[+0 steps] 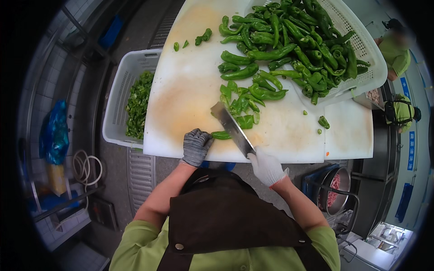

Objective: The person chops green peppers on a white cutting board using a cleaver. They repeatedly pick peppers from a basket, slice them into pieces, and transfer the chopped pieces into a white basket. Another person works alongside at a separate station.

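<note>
My left hand (197, 146), in a grey knit glove, grips the end of a green pepper (221, 135) lying near the front edge of a white cutting board (183, 101). In a white knit glove, my right hand (268, 166) is closed around the handle of a cleaver (233, 128). Its broad blade slants up and left, just right of the held pepper; whether it touches the pepper I cannot tell. Beyond the blade lie cut pepper pieces (244, 122). Several whole peppers (240, 72) spread behind them, spilling from a tilted white perforated basket (368, 50).
A white crate (113, 111) of chopped green peppers (139, 105) stands left, below board level. Pepper stem ends (323, 122) lie on the board's right. A metal bowl (345, 189) of pinkish meat sits lower right. Two other people (398, 54) are at the far right.
</note>
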Demonstrator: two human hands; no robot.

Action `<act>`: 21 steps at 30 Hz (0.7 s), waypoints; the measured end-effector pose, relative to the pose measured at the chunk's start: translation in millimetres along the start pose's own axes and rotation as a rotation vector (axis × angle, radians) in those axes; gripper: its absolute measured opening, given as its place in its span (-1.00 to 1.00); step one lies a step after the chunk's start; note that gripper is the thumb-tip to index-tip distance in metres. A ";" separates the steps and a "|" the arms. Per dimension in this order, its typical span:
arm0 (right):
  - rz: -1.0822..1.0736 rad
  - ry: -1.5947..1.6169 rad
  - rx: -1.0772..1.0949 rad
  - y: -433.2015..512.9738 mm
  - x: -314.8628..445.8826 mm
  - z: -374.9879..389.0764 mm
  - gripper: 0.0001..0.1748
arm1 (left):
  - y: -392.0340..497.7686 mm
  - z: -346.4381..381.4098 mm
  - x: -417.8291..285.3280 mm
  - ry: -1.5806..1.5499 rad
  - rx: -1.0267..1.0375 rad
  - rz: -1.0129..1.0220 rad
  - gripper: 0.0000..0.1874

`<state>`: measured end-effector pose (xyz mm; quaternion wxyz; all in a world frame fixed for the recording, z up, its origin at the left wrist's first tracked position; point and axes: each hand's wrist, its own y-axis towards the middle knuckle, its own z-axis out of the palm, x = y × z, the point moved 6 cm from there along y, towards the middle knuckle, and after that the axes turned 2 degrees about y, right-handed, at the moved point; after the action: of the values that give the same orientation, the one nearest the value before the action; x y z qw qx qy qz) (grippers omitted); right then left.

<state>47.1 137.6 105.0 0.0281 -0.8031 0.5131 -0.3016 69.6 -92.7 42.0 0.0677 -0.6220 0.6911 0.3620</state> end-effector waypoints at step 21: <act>0.213 0.042 -0.233 -1.1 -39.8 -11.2 -0.75 | 74.9 68.5 3.2 -0.060 0.135 0.097 -0.72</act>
<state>30.7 174.6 96.5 -0.0444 -0.7355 0.6273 -0.2520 -23.7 -57.9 21.5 0.1127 -0.5708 0.7408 0.3357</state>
